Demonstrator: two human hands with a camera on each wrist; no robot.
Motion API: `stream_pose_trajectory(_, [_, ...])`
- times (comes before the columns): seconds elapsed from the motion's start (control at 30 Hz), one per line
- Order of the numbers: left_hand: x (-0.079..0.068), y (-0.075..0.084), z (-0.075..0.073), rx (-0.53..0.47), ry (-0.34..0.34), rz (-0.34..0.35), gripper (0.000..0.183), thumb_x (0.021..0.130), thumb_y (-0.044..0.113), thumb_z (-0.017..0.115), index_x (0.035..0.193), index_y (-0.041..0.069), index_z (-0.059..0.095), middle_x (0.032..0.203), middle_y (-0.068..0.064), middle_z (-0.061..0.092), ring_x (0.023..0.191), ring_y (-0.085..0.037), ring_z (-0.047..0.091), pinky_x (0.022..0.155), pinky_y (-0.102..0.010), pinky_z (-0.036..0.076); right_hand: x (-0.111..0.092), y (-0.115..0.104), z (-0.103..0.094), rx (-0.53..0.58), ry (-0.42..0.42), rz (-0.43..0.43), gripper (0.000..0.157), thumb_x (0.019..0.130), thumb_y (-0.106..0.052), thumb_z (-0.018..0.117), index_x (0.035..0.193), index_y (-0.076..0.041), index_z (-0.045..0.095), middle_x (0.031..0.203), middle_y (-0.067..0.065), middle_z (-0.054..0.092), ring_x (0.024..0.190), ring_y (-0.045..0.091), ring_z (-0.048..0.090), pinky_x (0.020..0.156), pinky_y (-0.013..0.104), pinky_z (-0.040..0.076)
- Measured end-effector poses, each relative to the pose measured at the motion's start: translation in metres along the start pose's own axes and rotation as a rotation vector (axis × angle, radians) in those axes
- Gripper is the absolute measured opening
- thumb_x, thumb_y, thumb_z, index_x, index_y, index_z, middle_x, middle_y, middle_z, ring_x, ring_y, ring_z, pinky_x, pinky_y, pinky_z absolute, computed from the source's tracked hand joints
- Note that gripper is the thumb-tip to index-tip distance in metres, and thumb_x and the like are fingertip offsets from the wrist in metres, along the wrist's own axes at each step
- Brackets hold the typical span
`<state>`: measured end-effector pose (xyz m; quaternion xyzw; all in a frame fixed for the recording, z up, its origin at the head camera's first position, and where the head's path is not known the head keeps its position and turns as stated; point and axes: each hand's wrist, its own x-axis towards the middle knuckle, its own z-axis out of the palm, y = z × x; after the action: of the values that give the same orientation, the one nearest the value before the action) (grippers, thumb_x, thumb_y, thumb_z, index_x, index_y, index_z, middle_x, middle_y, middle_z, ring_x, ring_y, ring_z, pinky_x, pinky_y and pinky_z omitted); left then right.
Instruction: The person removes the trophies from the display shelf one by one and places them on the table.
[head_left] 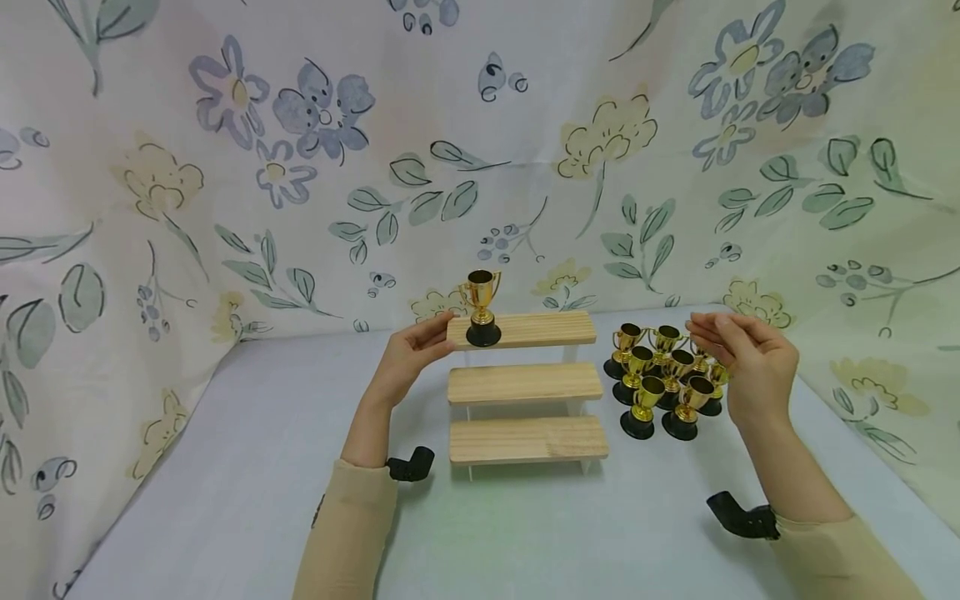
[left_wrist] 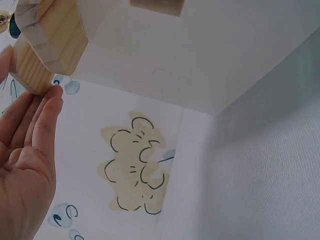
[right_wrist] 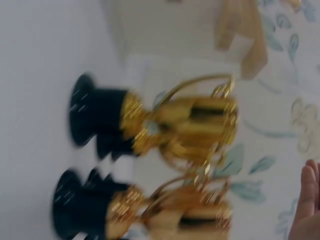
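A wooden three-step display stand [head_left: 525, 385] stands on the table. One gold trophy cup [head_left: 482, 302] with a black base stands upright at the left end of its top board. My left hand [head_left: 411, 357] grips that board's left end, thumb at the front edge and fingers behind. In the left wrist view, the left hand's fingers [left_wrist: 42, 120] touch the wooden end [left_wrist: 32, 65]. To the right, several similar trophy cups [head_left: 643, 407] stand in a close group. My right hand [head_left: 753, 367] is raised by the group's right side, fingers slightly bent, with nothing visible in it.
A white cloth covers the table [head_left: 247, 483]. Behind it hangs a flower-patterned curtain [head_left: 525, 183], which also runs along both sides. In the right wrist view, a blurred trophy [right_wrist: 190, 125] is close to the camera, with the stand's boards [right_wrist: 242, 40] beyond.
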<state>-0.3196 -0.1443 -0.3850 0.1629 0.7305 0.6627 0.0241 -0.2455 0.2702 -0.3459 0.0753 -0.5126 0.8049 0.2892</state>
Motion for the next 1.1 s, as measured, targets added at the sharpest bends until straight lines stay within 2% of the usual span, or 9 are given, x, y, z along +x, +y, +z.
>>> stream_pose_trajectory(0.13, [0.0,0.0,0.0,-0.002,0.0,-0.002,0.058,0.093,0.011,0.068,0.147,0.011,0.048,0.153,-0.008,0.049,0.14,-0.025,0.049,0.104,-0.021,0.051,0.002,0.002,0.027,-0.086,-0.206,0.006,0.016,0.095,-0.005,0.063,0.102,0.008,0.068,0.096,0.005,0.079,0.088,0.015,0.077,0.079,0.025,0.061])
stream_pose_trajectory(0.27, [-0.001,0.002,0.001,0.005,-0.008,0.002,0.059,0.093,0.012,0.068,0.148,0.01,0.047,0.153,-0.01,0.048,0.141,-0.027,0.048,0.104,-0.021,0.051,0.006,0.007,0.055,-0.144,-0.337,0.025,0.02,0.097,-0.01,0.062,0.108,0.005,0.067,0.102,-0.001,0.078,0.096,0.011,0.075,0.085,0.023,0.06])
stream_pose_trajectory(0.5, [-0.001,0.003,0.001,0.004,-0.003,-0.006,0.058,0.093,0.012,0.068,0.147,0.01,0.047,0.152,-0.01,0.049,0.14,-0.026,0.049,0.104,-0.02,0.051,0.013,0.02,0.106,-0.212,-0.447,0.067,0.029,0.097,-0.018,0.063,0.118,0.002,0.065,0.107,-0.007,0.075,0.104,0.006,0.072,0.091,0.022,0.058])
stream_pose_trajectory(0.7, [-0.002,0.002,-0.001,0.01,-0.002,-0.011,0.059,0.093,0.014,0.068,0.148,0.011,0.047,0.152,-0.007,0.049,0.14,-0.024,0.049,0.104,-0.02,0.05,0.016,0.035,0.139,-0.213,-0.52,0.1,0.032,0.097,-0.018,0.063,0.123,0.002,0.063,0.112,-0.004,0.074,0.106,0.005,0.07,0.094,0.022,0.057])
stream_pose_trajectory(0.97, [-0.002,0.001,-0.001,0.02,0.004,-0.004,0.058,0.093,0.014,0.069,0.147,0.013,0.048,0.152,-0.007,0.05,0.139,-0.025,0.05,0.105,-0.022,0.051,0.016,0.048,0.167,-0.222,-0.548,0.118,0.033,0.099,-0.015,0.06,0.124,0.006,0.062,0.106,-0.009,0.072,0.104,0.004,0.071,0.093,0.024,0.058])
stream_pose_trajectory(1.1, [-0.001,0.001,-0.001,0.022,0.0,-0.008,0.058,0.093,0.015,0.069,0.147,0.013,0.048,0.152,-0.007,0.05,0.14,-0.024,0.05,0.105,-0.023,0.05,0.015,0.051,0.173,-0.229,-0.554,0.124,0.032,0.099,-0.013,0.059,0.125,0.007,0.061,0.11,-0.005,0.072,0.104,0.004,0.07,0.093,0.025,0.058])
